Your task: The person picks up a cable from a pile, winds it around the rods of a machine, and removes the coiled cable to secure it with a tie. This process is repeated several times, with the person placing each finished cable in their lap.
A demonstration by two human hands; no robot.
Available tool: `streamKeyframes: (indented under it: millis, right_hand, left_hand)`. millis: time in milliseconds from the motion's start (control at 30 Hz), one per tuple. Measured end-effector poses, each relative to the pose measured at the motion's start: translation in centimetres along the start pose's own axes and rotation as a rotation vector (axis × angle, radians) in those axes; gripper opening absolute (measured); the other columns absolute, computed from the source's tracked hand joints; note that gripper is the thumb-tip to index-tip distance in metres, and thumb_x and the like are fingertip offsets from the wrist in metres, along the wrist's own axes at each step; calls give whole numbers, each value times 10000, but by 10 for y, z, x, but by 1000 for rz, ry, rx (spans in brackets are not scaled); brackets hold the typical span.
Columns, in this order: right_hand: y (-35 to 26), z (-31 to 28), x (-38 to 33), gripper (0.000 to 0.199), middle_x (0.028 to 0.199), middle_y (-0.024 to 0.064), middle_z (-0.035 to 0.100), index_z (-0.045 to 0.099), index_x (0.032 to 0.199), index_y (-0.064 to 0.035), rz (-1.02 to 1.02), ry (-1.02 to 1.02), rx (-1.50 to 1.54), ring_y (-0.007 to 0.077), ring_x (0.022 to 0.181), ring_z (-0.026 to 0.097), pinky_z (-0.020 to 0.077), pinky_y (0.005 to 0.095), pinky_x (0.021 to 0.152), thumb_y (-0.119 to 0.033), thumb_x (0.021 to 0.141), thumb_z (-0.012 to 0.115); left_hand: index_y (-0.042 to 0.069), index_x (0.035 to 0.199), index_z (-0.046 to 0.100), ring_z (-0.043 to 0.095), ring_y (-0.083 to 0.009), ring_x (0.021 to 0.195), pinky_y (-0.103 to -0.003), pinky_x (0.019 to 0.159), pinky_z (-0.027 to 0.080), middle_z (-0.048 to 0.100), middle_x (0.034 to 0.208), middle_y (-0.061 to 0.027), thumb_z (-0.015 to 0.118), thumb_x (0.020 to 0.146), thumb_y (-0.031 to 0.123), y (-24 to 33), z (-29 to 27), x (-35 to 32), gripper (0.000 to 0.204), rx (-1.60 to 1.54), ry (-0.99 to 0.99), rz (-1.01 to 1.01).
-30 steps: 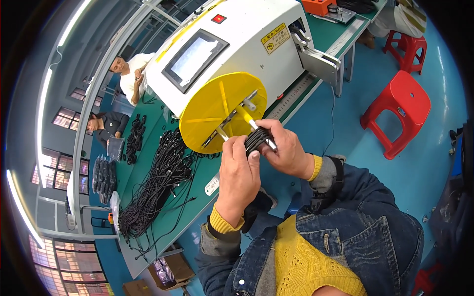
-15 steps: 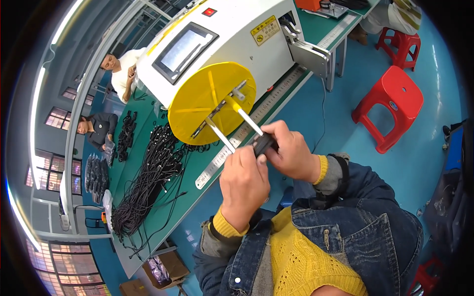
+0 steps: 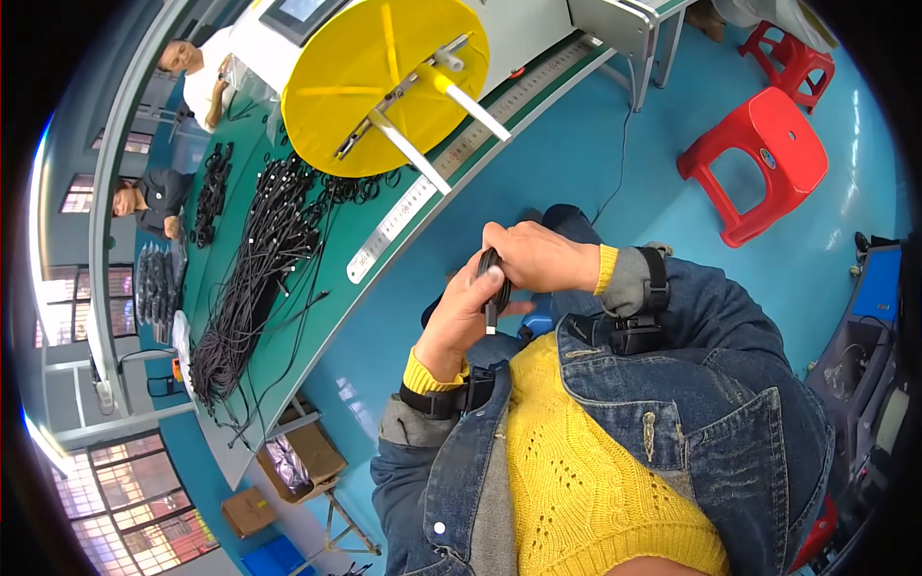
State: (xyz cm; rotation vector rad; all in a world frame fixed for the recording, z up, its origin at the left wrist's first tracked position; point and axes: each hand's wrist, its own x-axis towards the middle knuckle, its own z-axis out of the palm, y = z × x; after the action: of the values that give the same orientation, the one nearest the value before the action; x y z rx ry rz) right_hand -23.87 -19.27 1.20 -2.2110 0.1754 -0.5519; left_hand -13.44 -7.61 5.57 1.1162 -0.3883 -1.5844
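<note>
In front of my chest, my left hand (image 3: 457,315) is closed around a small coil of black cable (image 3: 492,288), its thumb pressed on the loops. A pale-tipped plug end (image 3: 491,323) points down below that thumb. My right hand (image 3: 544,257) grips the far side of the same coil, and its fingers are partly hidden. Beyond my hands, apart from them, stands a yellow disc (image 3: 384,86) with two metal rods (image 3: 413,154) sticking out toward me and nothing wound on them.
The disc belongs to a white machine (image 3: 523,38) on a green table (image 3: 317,288) edged with a steel ruler (image 3: 389,233). A pile of black cables (image 3: 254,288) lies left. Two people sit beyond. A red stool (image 3: 759,163) stands right; cardboard boxes (image 3: 248,512) sit lower left.
The cable coil has come off the rods' ends and is now close to my chest in both hands. My view has shifted, so the machine sits higher and further left.
</note>
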Motion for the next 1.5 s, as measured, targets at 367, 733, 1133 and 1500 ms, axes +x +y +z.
streamKeyframes:
  millis: [367, 733, 1133, 1500]
  right_hand:
    - [-13, -2, 1, 170, 677, 182, 608, 474, 805, 30, -109, -504, -472, 355, 653, 611, 471, 416, 575, -109, 737, 544]
    - [20, 40, -7, 189, 677, 189, 612, 551, 843, 25, 338, -173, 395, 331, 656, 620, 479, 395, 568, -106, 709, 569]
    - [23, 51, -6, 190, 666, 183, 614, 609, 846, -9, 325, -253, 258, 326, 658, 623, 482, 387, 580, -118, 697, 562]
    - [12, 46, 0, 132, 657, 185, 610, 564, 723, 8, 92, -437, -232, 338, 633, 613, 475, 410, 569, -118, 685, 578]
  left_hand:
    - [10, 956, 546, 596, -130, 639, -244, 497, 489, 609, 773, -92, 615, 819, 232, 1, -24, 13, 271, 820, -111, -521]
    - [16, 921, 520, 565, -112, 598, -225, 424, 427, 596, 792, -104, 559, 859, 367, -38, -65, 18, 359, 55, -196, -353]
    - [-16, 971, 527, 439, -90, 466, -216, 384, 345, 534, 694, -53, 567, 867, 343, -51, -66, 8, 377, 320, -178, -212]
    - [-42, 947, 557, 402, -59, 467, -202, 396, 329, 491, 660, -9, 594, 842, 184, -45, -76, 2, 252, 2, -217, -491]
